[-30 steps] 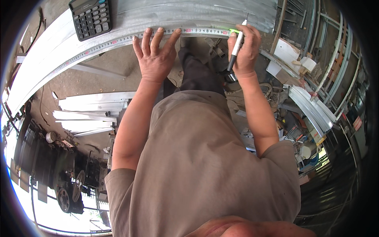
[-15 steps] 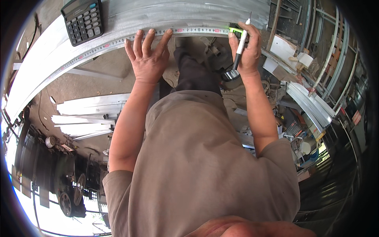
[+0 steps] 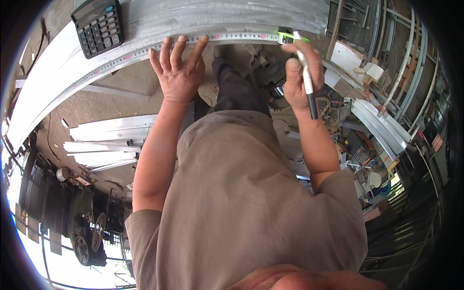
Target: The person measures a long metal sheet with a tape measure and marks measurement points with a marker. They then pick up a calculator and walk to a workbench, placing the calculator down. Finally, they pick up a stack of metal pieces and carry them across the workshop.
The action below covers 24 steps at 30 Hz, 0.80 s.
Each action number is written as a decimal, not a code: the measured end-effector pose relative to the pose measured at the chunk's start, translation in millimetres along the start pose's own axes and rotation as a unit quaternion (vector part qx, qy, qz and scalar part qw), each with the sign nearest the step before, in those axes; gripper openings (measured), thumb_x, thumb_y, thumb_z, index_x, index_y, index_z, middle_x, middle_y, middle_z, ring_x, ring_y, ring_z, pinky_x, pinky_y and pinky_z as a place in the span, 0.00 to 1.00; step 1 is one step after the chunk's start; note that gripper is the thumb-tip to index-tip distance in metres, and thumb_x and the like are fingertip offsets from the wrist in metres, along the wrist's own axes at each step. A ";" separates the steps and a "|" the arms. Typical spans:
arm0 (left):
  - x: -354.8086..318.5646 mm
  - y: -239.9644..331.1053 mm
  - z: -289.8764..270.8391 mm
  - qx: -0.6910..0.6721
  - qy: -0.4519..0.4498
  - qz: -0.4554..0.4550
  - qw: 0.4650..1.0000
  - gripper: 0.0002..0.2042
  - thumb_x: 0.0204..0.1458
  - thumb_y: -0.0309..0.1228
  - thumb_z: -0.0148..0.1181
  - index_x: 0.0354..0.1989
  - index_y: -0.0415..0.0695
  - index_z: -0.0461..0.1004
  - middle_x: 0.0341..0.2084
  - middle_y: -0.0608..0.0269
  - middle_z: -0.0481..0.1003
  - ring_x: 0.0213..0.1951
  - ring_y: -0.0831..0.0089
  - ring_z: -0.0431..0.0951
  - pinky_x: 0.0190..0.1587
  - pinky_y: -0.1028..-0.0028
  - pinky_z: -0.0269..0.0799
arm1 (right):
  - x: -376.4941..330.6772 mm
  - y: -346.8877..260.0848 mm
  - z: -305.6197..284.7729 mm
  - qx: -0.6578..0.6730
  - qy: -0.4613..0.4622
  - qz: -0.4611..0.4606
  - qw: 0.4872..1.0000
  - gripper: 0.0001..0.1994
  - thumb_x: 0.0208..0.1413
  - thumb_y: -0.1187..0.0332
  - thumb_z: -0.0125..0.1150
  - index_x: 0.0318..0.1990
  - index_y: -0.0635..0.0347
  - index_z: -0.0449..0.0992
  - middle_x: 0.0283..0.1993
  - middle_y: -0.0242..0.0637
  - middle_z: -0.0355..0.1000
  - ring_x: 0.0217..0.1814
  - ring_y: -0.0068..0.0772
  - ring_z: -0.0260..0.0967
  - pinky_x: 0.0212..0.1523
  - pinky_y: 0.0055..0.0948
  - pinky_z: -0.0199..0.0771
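Observation:
Along the near edge of a long silvery metal sheet (image 3: 232,17) runs a pulled-out measuring tape (image 3: 237,36). My left hand (image 3: 181,72) lies with its fingers spread, the fingertips pressing the tape at the sheet's edge. The tape's bright green case (image 3: 286,37) sits at its right end. My right hand (image 3: 305,72) is just nearer than the case, its fingers curled round a white pen (image 3: 307,81) with a black end. The pen is tilted, black end toward my wrist. Whether the forefinger touches the case I cannot tell.
A black calculator (image 3: 99,29) rests on the sheet at the left. Below, pale metal strips (image 3: 111,130) lie at the left. Metal profiles (image 3: 379,125) and racked bars (image 3: 411,72) stand at the right, beside loose scraps. Machinery (image 3: 89,237) with wheels is at the lower left.
My right hand has drawn slightly back from the green case, and the pen has turned in its fingers. My left hand has shifted a little left. The calculator appears slightly further left.

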<state>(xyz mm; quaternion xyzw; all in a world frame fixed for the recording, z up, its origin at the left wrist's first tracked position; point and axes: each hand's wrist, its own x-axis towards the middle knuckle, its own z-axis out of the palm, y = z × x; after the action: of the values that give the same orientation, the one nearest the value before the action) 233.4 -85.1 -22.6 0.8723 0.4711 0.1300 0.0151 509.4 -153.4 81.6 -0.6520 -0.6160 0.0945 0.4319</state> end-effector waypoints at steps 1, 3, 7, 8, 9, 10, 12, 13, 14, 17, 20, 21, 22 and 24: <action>-0.1 0.3 0.4 0.000 0.000 -0.001 1.000 0.32 0.52 0.43 0.73 0.68 0.82 0.72 0.67 0.67 0.59 0.74 0.56 0.54 0.76 0.37 0.47 | -1.7 -7.3 2.5 0.047 -0.018 0.034 0.998 0.17 0.71 0.59 0.64 0.56 0.64 0.80 0.41 0.40 0.83 0.42 0.41 0.79 0.47 0.36 0.79; -0.6 0.7 0.5 0.002 -0.007 -0.003 1.000 0.33 0.52 0.43 0.73 0.68 0.82 0.72 0.67 0.67 0.59 0.75 0.56 0.54 0.76 0.37 0.47 | -5.0 -15.8 17.0 0.142 -0.011 0.142 0.980 0.16 0.71 0.61 0.64 0.53 0.67 0.81 0.35 0.34 0.80 0.37 0.27 0.76 0.40 0.27 0.77; -0.7 0.5 0.3 0.004 -0.009 -0.002 1.000 0.33 0.52 0.44 0.73 0.68 0.82 0.72 0.67 0.67 0.59 0.75 0.56 0.54 0.76 0.36 0.47 | -8.7 -13.3 43.3 0.240 0.004 0.264 0.934 0.10 0.71 0.68 0.64 0.51 0.67 0.78 0.35 0.28 0.76 0.37 0.16 0.70 0.36 0.21 0.72; -0.8 0.5 0.3 0.005 -0.009 -0.002 1.000 0.33 0.52 0.44 0.73 0.68 0.82 0.72 0.67 0.67 0.59 0.75 0.56 0.54 0.76 0.36 0.47 | -10.0 -11.2 48.5 0.255 0.019 0.267 0.929 0.10 0.71 0.68 0.64 0.50 0.67 0.77 0.36 0.28 0.76 0.36 0.16 0.70 0.36 0.21 0.72; -0.7 0.3 0.3 0.006 -0.009 -0.001 1.000 0.33 0.52 0.44 0.73 0.68 0.82 0.72 0.67 0.67 0.59 0.75 0.56 0.54 0.76 0.36 0.47 | -11.0 -8.8 53.8 0.271 0.035 0.270 0.923 0.10 0.71 0.68 0.64 0.50 0.67 0.76 0.36 0.28 0.75 0.36 0.17 0.70 0.36 0.22 0.73; -0.6 0.2 0.4 0.006 -0.008 0.000 1.000 0.33 0.52 0.44 0.73 0.68 0.82 0.72 0.67 0.67 0.59 0.75 0.56 0.54 0.76 0.36 0.47 | -11.6 -5.9 60.0 0.232 0.041 0.271 0.933 0.10 0.71 0.67 0.64 0.50 0.66 0.74 0.36 0.30 0.76 0.35 0.18 0.70 0.35 0.23 0.73; -0.8 0.0 0.2 0.006 -0.010 -0.001 1.000 0.33 0.52 0.44 0.73 0.68 0.82 0.72 0.67 0.67 0.59 0.74 0.56 0.54 0.76 0.36 0.47 | -13.8 -2.8 64.9 0.196 0.032 0.256 0.946 0.11 0.71 0.66 0.64 0.50 0.65 0.74 0.36 0.30 0.76 0.35 0.19 0.71 0.35 0.23 0.73; -0.5 -0.1 0.4 0.006 -0.010 -0.001 1.000 0.33 0.52 0.44 0.73 0.68 0.83 0.72 0.67 0.67 0.59 0.74 0.56 0.54 0.76 0.37 0.48 | -14.2 -1.5 66.3 0.178 0.027 0.247 0.952 0.11 0.71 0.66 0.64 0.50 0.65 0.75 0.36 0.31 0.76 0.35 0.19 0.71 0.35 0.23 0.74; -0.3 -0.2 0.7 0.006 -0.008 0.000 1.000 0.33 0.52 0.44 0.73 0.68 0.83 0.72 0.67 0.67 0.59 0.74 0.56 0.54 0.76 0.37 0.48 | -15.3 -1.9 67.9 0.173 0.035 0.244 0.953 0.11 0.70 0.65 0.65 0.48 0.65 0.75 0.34 0.31 0.76 0.33 0.21 0.71 0.34 0.25 0.74; -0.6 -0.4 0.7 0.005 -0.005 0.002 1.000 0.33 0.52 0.44 0.73 0.68 0.82 0.72 0.67 0.67 0.59 0.74 0.55 0.55 0.76 0.37 0.48 | -13.1 -0.1 68.4 0.105 0.027 0.220 0.970 0.10 0.70 0.65 0.65 0.46 0.64 0.76 0.32 0.31 0.76 0.32 0.21 0.71 0.34 0.25 0.74; -0.5 -0.9 1.2 0.006 -0.004 0.003 1.000 0.33 0.52 0.43 0.72 0.68 0.83 0.72 0.67 0.67 0.59 0.74 0.55 0.55 0.76 0.37 0.47 | -8.8 1.3 67.8 0.065 0.027 0.197 0.978 0.09 0.70 0.66 0.65 0.44 0.63 0.76 0.31 0.31 0.76 0.31 0.22 0.71 0.34 0.26 0.74; -0.4 -1.0 1.2 0.006 -0.004 0.004 1.000 0.33 0.52 0.43 0.72 0.68 0.83 0.72 0.67 0.67 0.59 0.74 0.55 0.55 0.76 0.37 0.47 | -7.6 1.3 68.0 0.061 0.026 0.192 0.979 0.09 0.70 0.66 0.65 0.44 0.63 0.76 0.31 0.31 0.76 0.31 0.22 0.71 0.34 0.26 0.74; -0.2 -1.1 1.5 0.007 -0.005 0.005 1.000 0.33 0.52 0.43 0.72 0.68 0.83 0.72 0.67 0.67 0.59 0.74 0.55 0.55 0.76 0.37 0.47 | -6.3 1.4 68.6 0.058 0.026 0.186 0.980 0.09 0.70 0.66 0.65 0.44 0.63 0.76 0.31 0.32 0.76 0.31 0.22 0.71 0.34 0.26 0.74; 0.7 0.6 2.9 -0.015 0.018 -0.009 1.000 0.34 0.50 0.38 0.71 0.67 0.85 0.72 0.65 0.71 0.62 0.73 0.59 0.58 0.75 0.40 0.48 | -5.0 0.5 68.5 0.054 0.022 0.184 0.981 0.09 0.70 0.66 0.65 0.44 0.63 0.76 0.32 0.32 0.76 0.31 0.23 0.72 0.34 0.26 0.75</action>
<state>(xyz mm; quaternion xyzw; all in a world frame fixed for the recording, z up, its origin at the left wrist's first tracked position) 234.9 -84.6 -25.2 0.8653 0.4770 0.1527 0.0205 463.8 -127.2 37.5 -0.7320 -0.4697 0.1906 0.4552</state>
